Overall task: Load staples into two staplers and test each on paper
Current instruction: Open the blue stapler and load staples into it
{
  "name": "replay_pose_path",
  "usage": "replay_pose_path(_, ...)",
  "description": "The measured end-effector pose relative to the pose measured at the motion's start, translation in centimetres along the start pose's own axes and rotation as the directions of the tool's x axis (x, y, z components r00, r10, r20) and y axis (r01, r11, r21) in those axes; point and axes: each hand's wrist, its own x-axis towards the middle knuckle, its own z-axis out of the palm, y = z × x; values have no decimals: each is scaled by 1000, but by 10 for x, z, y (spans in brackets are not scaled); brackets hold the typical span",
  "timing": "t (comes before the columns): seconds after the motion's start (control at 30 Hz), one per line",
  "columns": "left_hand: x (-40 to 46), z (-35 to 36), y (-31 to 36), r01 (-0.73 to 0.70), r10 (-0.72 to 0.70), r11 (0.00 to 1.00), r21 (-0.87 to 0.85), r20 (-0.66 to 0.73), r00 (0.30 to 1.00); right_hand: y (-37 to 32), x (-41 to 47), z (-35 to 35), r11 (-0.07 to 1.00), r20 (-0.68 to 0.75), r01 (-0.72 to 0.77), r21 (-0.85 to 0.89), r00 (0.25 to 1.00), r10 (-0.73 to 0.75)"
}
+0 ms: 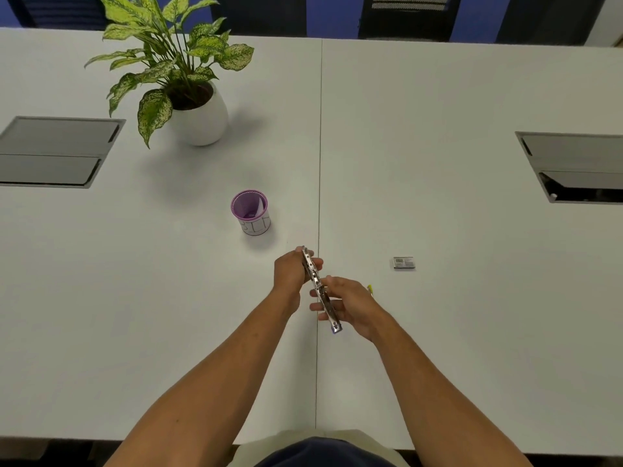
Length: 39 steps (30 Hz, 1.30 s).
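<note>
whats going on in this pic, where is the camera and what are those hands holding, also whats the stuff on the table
There is no machine here. The single picture comes from a camera worn on a person's head, looking forward and down, so the two arms reaching in from below are the wearer's own. The left hand and right hand both grip a metal stapler, swung open, above the white table. On the table stand a purple cup with paper inside and a potted plant. A small box, likely staples, lies to the right. Something yellow peeks out behind the right hand; I cannot tell what it is.
</note>
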Motion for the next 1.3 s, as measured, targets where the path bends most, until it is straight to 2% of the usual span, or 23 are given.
replay_pose_path(0.1, -8, 2, 0, -14, 1, 994, 112, 114, 993, 0, -2, 4, 997, -4, 71, 1, 997, -71)
replay_pose_path(0.2, -13, 2, -1, -13, -9, 991, 136, 163, 987, -1, -1, 11, 994, -22, 110, 25, 994, -110)
replay_pose_path(0.3, -16, 4, -2, -19, -4, 993, 117, 187, 982, 0, -1, 18, 987, -73, 143, 67, 988, -138)
replay_pose_path(0.47, -20, 4, -8, -141, 115, 974, 177, 148, 982, 1, 2, 23, 983, -146, 173, 60, 976, -163)
replay_pose_path(0.63, -25, 2, -12, -399, 387, 845, 357, 108, 916, 5, 2, 24, 976, -155, 172, 134, 976, -150)
replay_pose_path(0.83, -22, -1, -20, -560, 548, 648, 516, 196, 813, 4, 7, 23, 966, -186, 180, 188, 972, -145)
replay_pose_path(0.97, -19, -2, -19, -591, 594, 542, 597, 225, 773, 5, 8, 23, 963, -188, 159, 217, 975, -118)
replay_pose_path(1.1, -18, -1, -17, -572, 559, 540, 617, 246, 792, 6, 9, 24, 930, -198, 117, 348, 979, -49)
replay_pose_path(1.3, -20, -2, -20, -650, 591, 462, 603, 336, 733, 4, 12, 24, 929, -225, 91, 358, 974, -9)
